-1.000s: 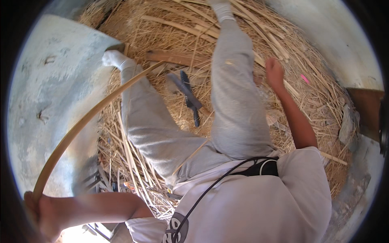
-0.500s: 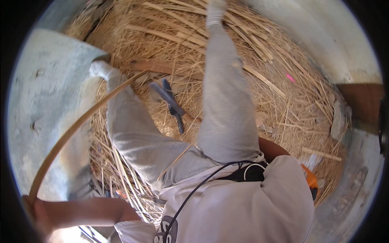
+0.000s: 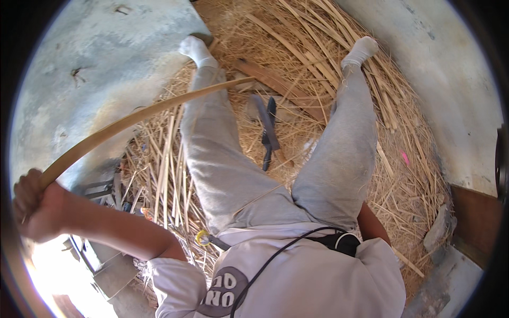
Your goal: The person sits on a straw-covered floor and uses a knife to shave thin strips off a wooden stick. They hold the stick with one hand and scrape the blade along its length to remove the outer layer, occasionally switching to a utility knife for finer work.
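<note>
I sit on the ground with my legs in grey trousers (image 3: pixel 228 169) stretched out over a heap of split bamboo strips (image 3: pixel 297 47). My left hand (image 3: pixel 34 204) is closed around one end of a long curved bamboo strip (image 3: pixel 132 119), which arcs up and right to my left shin. My right hand is hidden behind my hip; only the forearm (image 3: pixel 371 225) shows. Two dark knives (image 3: pixel 268 130) lie on the straw between my legs.
A wooden plank (image 3: pixel 281 85) lies among the strips beyond the knives. Pale concrete floor (image 3: pixel 90 58) spreads to the left and far right. A brown wooden board (image 3: pixel 474 222) stands at the right edge. Metal bits (image 3: pixel 101 188) sit by my left arm.
My view has swung so both legs now spread apart. My right arm, raised a second ago, has dropped behind my hip. My left hand still holds the curved strip.
</note>
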